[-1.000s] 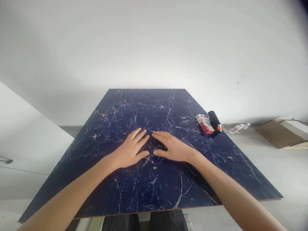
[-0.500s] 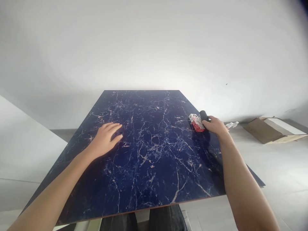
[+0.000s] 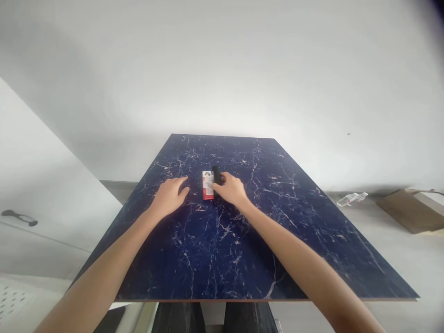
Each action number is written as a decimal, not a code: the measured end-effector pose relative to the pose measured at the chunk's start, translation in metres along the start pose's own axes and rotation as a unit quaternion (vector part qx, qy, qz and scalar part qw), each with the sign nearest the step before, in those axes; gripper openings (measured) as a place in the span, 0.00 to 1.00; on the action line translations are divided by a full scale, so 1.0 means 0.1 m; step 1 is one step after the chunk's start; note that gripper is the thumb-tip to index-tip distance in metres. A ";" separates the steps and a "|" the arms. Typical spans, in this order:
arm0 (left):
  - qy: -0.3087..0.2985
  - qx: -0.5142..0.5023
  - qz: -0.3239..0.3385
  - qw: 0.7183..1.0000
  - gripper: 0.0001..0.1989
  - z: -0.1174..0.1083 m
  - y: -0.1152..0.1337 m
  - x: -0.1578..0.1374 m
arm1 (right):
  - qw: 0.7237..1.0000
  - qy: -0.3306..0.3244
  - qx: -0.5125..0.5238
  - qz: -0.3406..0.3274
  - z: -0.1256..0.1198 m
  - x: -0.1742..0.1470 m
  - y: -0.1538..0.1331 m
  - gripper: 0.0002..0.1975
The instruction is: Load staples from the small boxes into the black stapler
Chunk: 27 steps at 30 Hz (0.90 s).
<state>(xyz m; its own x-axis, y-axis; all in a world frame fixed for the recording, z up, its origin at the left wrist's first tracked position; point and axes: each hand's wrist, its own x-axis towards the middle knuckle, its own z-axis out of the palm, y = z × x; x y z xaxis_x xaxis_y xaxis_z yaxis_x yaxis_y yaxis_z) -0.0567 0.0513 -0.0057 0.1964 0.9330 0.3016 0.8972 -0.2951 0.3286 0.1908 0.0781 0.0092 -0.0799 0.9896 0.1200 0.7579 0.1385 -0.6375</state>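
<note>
My right hand [image 3: 231, 187] is closed on a black cylinder-shaped object [image 3: 217, 175], whose kind I cannot make out. Against the left side of that object is a small red and white box [image 3: 207, 186], with my right thumb reaching to its edge. Whether the thumb grips the box too is hard to tell. Left of the box, a short gap away, my left hand [image 3: 169, 195] is held over the table with nothing in it, its thumb and fingers apart.
The blue marble-patterned table [image 3: 243, 259] stands by a white wall [image 3: 222, 69]. On the floor to the right lie a clear plastic bottle [image 3: 348, 199] and a cardboard box [image 3: 411, 210]. A white cabinet with a dark handle [image 3: 20, 217] is at the left.
My right hand has moved left from the table's right edge to its middle, bringing the black object and the red and white box along. My left hand remains open; the view has shifted.
</note>
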 end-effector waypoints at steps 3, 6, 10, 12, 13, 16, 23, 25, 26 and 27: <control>-0.003 -0.039 -0.105 0.994 0.21 -0.09 -0.14 0.06 | 0.999 -0.021 0.037 -0.004 0.44 -0.02 -0.49 0.30; -0.018 -0.078 -0.153 0.985 0.19 -0.24 -0.34 0.10 | 0.996 -0.041 0.081 -0.014 0.71 0.03 -0.78 0.31; -0.044 -0.146 -0.132 0.980 0.22 -0.47 -0.57 0.08 | 0.991 -0.076 0.112 -0.010 0.73 0.33 -0.76 0.21; -0.080 -0.158 -0.083 0.981 0.28 -0.53 -0.61 0.05 | 0.989 -0.081 0.122 -0.037 0.69 0.52 -0.66 0.17; -0.095 -0.154 -0.053 0.982 0.31 -0.54 -0.61 0.04 | 0.986 -0.089 0.128 -0.055 0.68 0.60 -0.61 0.16; -0.118 -0.121 -0.003 0.986 0.35 -0.50 -0.59 0.03 | 0.973 -0.138 0.147 -0.108 0.70 0.77 -0.51 0.20; -0.114 -0.074 -0.002 0.991 0.32 -0.39 -0.52 0.02 | 0.970 -0.149 0.163 -0.103 0.80 0.91 -0.32 0.21; -0.077 -0.046 0.026 0.996 0.30 -0.36 -0.44 0.01 | 0.973 -0.140 0.159 -0.091 0.77 0.95 -0.25 0.20; -0.057 -0.028 0.037 0.997 0.28 -0.35 -0.40 0.01 | 0.974 -0.139 0.154 -0.088 0.74 0.96 -0.21 0.20; -0.041 -0.009 0.045 0.998 0.25 -0.33 -0.37 0.01 | 0.975 -0.140 0.148 -0.086 0.69 0.97 -0.18 0.20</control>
<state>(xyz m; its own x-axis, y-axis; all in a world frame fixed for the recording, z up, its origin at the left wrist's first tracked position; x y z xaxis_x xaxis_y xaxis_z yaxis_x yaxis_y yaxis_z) -0.1029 0.0563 0.0123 0.3090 0.9158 0.2567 0.8669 -0.3822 0.3199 0.1249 0.1743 -0.0204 -0.3944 0.9171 0.0585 0.5005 0.2678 -0.8233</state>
